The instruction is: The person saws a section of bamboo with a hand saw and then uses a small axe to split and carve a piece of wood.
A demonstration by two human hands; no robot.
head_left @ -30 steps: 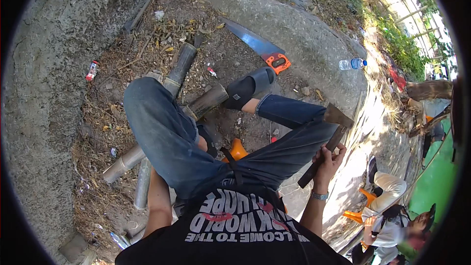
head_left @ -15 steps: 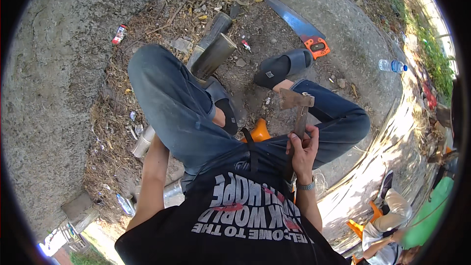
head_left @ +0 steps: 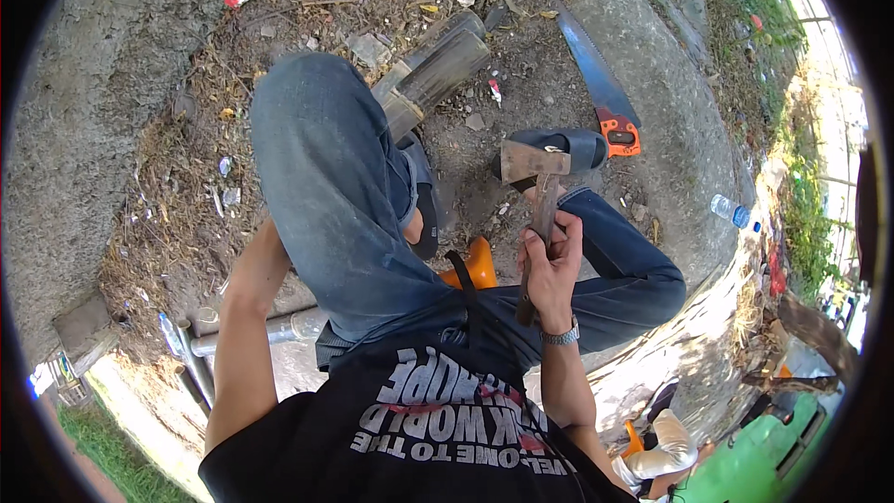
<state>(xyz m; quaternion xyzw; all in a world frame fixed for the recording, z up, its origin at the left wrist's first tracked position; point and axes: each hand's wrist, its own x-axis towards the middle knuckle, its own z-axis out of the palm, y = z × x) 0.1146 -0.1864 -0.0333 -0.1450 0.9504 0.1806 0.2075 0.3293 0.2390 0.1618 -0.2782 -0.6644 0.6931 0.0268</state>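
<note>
My right hand [head_left: 554, 275] is closed around the wooden handle of a hatchet [head_left: 543, 210], held upright in front of my right thigh. The hatchet's rusty, worn head points away from me, near my sandalled right foot. My left forearm [head_left: 244, 317] reaches down outside my bent left knee, and the knee hides that hand and its fingers. Beyond the knee, cut bamboo pieces [head_left: 445, 73] lie on the dirt. Another pale bamboo tube [head_left: 293, 326] lies near my left hip, partly behind the forearm.
A handsaw [head_left: 596, 70] with an orange handle lies beyond my right foot. A plastic water bottle [head_left: 731, 211] rests on the concrete at right. Part of an orange seat [head_left: 477, 265] shows between my legs. Another person in green [head_left: 754, 456] is at the lower right.
The view has shifted and turned slightly. My right hand still grips the hatchet. My left forearm has swung outward, and the bamboo tube end seen beside my left knee earlier no longer shows there.
</note>
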